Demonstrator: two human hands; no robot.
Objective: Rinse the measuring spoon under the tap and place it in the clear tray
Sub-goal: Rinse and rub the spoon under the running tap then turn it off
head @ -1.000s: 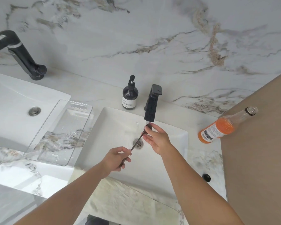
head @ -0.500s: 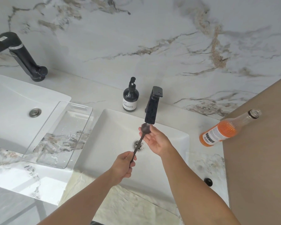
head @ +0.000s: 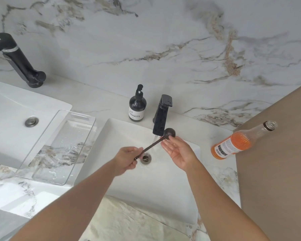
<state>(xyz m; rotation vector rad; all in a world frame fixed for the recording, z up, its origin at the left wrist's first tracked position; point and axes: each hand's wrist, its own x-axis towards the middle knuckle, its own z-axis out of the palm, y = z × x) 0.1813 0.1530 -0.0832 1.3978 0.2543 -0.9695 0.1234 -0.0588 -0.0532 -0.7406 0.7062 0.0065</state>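
My left hand (head: pixel 126 160) grips the handle end of a dark measuring spoon (head: pixel 169 132), whose round bowl sits just right of the black tap (head: pixel 161 117) spout. Water runs from the spout across the handle. My right hand (head: pixel 178 152) is open, palm up, with its fingertips just under the spoon's bowl. The clear tray (head: pixel 83 120) lies empty and wet on the counter to the left of the white sink (head: pixel 122 126).
A dark soap pump bottle (head: pixel 137 106) stands behind the sink, left of the tap. An orange drink bottle (head: pixel 236 142) lies on its side at the right, by a brown panel (head: pixel 276 162). A second basin and black tap (head: pixel 19 62) are far left.
The spoon's bowl has swung up and right, from under the spout to beside it. My right hand let go of the bowl and opened below it; my left hand shifted left.
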